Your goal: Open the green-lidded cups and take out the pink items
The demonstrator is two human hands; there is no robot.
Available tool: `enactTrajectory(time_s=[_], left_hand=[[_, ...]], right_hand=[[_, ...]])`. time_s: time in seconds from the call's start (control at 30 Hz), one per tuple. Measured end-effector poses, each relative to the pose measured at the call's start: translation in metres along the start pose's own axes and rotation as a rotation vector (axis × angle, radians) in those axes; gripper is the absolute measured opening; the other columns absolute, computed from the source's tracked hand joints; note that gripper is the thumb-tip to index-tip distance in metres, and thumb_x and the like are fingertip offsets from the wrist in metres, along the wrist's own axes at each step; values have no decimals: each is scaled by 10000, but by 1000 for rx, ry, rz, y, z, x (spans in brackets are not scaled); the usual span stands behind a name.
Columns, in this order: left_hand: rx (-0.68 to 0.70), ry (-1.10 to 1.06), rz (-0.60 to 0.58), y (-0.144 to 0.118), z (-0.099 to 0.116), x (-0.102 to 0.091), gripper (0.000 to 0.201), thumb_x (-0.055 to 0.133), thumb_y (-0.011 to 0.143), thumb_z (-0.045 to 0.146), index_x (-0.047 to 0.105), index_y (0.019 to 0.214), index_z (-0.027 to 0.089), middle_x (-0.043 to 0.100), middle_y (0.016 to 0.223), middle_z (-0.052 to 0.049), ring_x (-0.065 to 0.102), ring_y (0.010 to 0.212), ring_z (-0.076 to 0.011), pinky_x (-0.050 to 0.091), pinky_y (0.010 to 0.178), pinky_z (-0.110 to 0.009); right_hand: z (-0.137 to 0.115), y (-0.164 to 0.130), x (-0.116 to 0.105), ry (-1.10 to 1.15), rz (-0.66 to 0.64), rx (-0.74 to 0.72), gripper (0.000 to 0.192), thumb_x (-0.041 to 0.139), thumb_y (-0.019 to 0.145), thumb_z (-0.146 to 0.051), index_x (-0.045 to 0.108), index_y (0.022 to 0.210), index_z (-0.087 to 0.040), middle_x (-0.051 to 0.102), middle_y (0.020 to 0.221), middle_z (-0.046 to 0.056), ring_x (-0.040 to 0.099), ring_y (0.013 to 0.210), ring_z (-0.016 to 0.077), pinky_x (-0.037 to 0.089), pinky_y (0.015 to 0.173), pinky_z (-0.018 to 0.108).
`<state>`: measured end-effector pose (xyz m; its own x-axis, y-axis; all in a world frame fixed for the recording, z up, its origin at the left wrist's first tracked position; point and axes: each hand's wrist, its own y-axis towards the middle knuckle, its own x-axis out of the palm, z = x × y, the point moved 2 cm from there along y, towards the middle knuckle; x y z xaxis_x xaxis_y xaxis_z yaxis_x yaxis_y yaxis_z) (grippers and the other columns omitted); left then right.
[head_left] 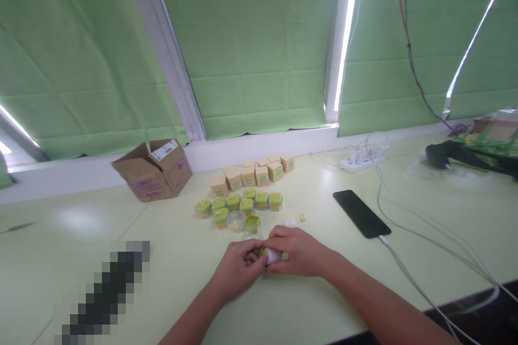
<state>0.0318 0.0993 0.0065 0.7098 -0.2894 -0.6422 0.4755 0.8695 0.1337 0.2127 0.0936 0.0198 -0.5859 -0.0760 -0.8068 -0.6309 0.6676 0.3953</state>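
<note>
Both hands are meeting at the near middle of the table [170, 259]. The left hand [238, 267] and right hand [299, 252] are closing their fingers together around 1 small white item [272, 255], which is sitting between the 2 sets of fingertips; a bit of green is showing at its left edge. Just beyond the grip, green-lidded jars [238, 204] are standing in a cluster, with 1 clear open jar [236, 220] among them. Further beyond, small tan boxes [253, 173] are lining up. To the right of the grip a black phone [361, 213] is lying flat. Beyond and to the left, a cardboard carton [154, 176] is lying on its side.
</note>
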Motion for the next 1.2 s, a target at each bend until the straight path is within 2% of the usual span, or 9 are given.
enactTrajectory(time_s=[0.13,0.3,0.43,0.7,0.93,1.1,1.2], left_hand=[[-28,-32,-25,0,-1,1,272,524,743,159,687,959,132,661,672,-4,583,577,-123,425,523,-205],[-51,-40,-55,1,0,2,227,528,697,138,677,868,122,654,656,-2,575,560,-118,405,509,-195],[-37,-28,-62,1,5,2,256,496,670,109,673,853,123,658,667,0,567,569,-118,396,513,-192],[6,77,-54,0,18,1,219,468,662,97,652,773,140,633,633,19,531,568,-114,370,523,-194],[45,234,-27,0,20,1,159,462,677,99,607,710,156,576,579,34,507,537,-109,333,520,-202],[62,277,-9,-1,17,2,156,463,699,102,605,715,164,602,611,24,528,559,-120,352,550,-218],[62,213,-17,-1,14,2,207,468,714,106,640,813,164,629,645,19,551,558,-120,386,554,-214]], right_hand=[[-1,-1,3,-113,-1,-24,398,645,786,-409,624,1144,-236,632,929,37,589,812,160,434,712,249],[-8,1,4,-272,-39,-41,284,587,793,-413,654,973,-204,639,854,30,580,727,151,401,627,246],[-12,4,6,-341,-66,-31,291,572,780,-399,652,950,-178,638,834,42,573,698,158,385,589,255],[-13,7,12,-383,-98,-11,261,599,731,-379,648,868,-161,619,815,51,546,664,162,369,553,264],[-14,7,13,-403,-85,-25,256,603,711,-351,643,861,-148,612,810,58,541,661,166,379,560,271],[-13,5,15,-403,-60,-31,260,602,699,-347,639,864,-150,618,807,62,545,661,171,384,556,273],[-11,4,12,-379,-42,-30,245,591,711,-343,640,855,-151,620,795,62,554,671,172,401,568,270]])
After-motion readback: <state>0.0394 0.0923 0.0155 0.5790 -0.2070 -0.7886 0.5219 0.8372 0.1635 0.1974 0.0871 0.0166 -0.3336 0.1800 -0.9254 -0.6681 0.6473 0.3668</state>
